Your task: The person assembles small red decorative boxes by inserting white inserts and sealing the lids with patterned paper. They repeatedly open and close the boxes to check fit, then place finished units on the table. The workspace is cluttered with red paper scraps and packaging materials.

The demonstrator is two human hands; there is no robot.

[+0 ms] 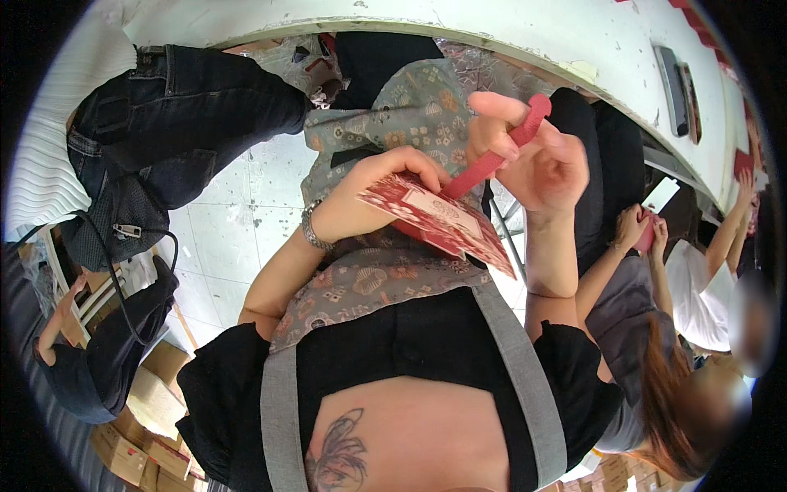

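My left hand (369, 190) is closed on the far edge of a flat red-and-white printed paper piece (443, 215), perhaps a card or small bag; its kind is not certain. The piece is tilted in front of my apron (426, 123), with a pale label panel on its face. From its far edge a narrow red ribbon strip (474, 175) rises toward the right. My right hand (548, 168), palm turned up, pinches this strip between thumb and fingers, and its curled end shows above them. Where the strip joins the piece is partly hidden.
A worn white table (525, 41) curves across the far side, with a dark phone (672, 90) on its right part. At right, a co-worker's hands (635, 230) hold a small red thing. A person in dark jeans (188, 107) stands close at left. Cardboard boxes (123, 451) lie lower left.
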